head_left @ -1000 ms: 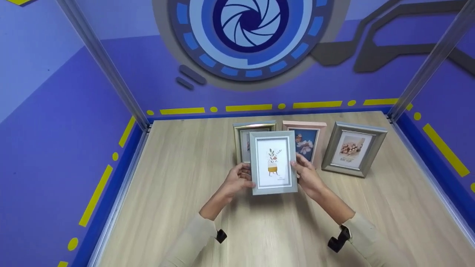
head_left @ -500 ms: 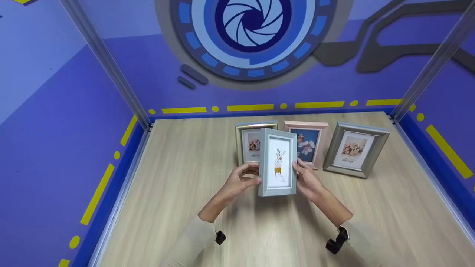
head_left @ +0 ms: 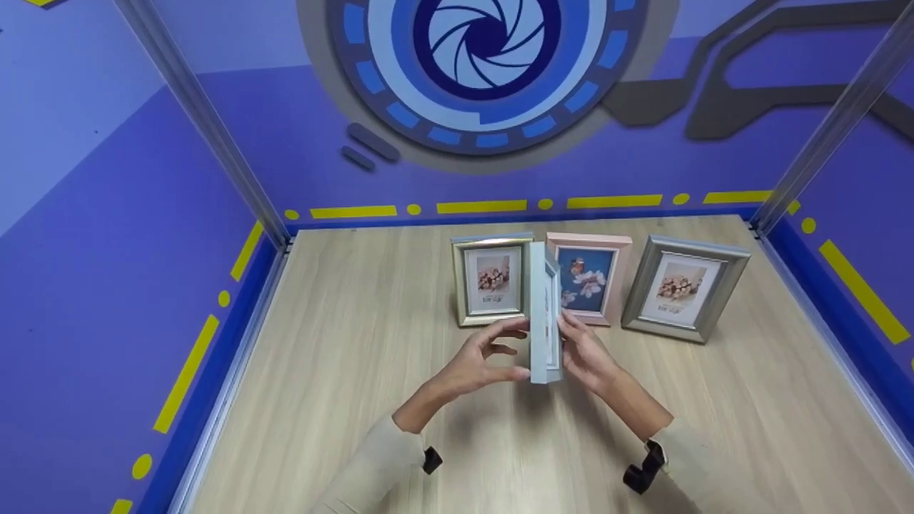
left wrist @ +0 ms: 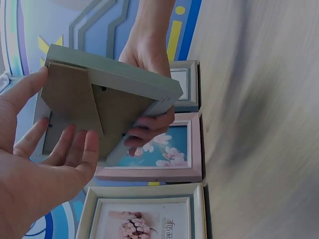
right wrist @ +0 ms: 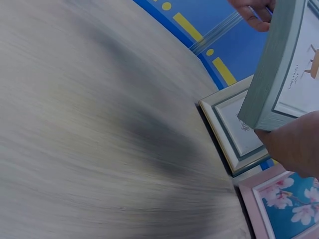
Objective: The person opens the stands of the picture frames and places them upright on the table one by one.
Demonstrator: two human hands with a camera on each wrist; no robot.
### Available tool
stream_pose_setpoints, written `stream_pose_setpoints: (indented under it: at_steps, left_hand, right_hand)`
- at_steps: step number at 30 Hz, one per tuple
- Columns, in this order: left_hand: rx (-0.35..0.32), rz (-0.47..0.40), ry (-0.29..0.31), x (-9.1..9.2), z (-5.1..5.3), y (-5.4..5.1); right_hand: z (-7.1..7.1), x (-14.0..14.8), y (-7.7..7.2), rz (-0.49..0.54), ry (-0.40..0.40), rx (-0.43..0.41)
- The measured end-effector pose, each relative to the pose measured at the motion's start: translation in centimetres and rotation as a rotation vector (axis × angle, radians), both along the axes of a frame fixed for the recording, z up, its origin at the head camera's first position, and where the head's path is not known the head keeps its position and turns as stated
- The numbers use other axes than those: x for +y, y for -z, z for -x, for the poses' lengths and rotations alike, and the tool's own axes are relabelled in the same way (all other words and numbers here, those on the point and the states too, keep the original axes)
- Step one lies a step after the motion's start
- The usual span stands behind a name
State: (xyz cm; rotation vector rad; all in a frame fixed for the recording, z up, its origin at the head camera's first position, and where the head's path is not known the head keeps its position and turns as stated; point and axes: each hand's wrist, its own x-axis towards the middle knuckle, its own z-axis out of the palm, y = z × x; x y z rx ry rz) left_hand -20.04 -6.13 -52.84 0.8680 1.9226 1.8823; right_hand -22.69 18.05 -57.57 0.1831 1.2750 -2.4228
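A pale grey-green picture frame (head_left: 539, 314) is held up above the table, turned nearly edge-on in the head view. My right hand (head_left: 591, 355) grips its right side, with fingers curled behind the back. My left hand (head_left: 477, 363) is spread at its left edge, fingers loosely bent and fingertips close to it; contact is hard to tell. In the left wrist view the brown backing and a folded stand flap (left wrist: 70, 94) face that hand. Behind stand a gold frame (head_left: 493, 320) and a pink frame (head_left: 620, 278), the latter partly hidden.
A bronze-grey frame (head_left: 703, 314) with a flower picture stands at the right, slightly angled. All rest on a light wooden table (head_left: 343, 343). Blue-purple walls (head_left: 250, 143) with metal corner posts (head_left: 214, 121) enclose the back and sides.
The grey-green frame has turned from facing the head camera to nearly edge-on, shifting right. The left hand's fingers have loosened from its edge, while the right hand keeps its grip.
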Motion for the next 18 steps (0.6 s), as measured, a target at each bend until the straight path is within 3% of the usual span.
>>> stream_pose_setpoints:
  at_steps: [6, 11, 18]
  left_hand:
    - [0.066, 0.088, 0.024, 0.9, -0.8, -0.2]
    - [0.045, 0.110, 0.038, 1.3, -1.2, -0.1]
    - [0.029, 0.120, 0.023, 1.1, -1.3, 0.1]
  right_hand:
    - [-0.1, -0.5, 0.5, -0.104, -0.021, 0.014]
    - [0.0, -1.1, 0.8, -0.159, -0.041, 0.032]
    - [0.2, -1.4, 1.0, -0.161, -0.045, 0.032]
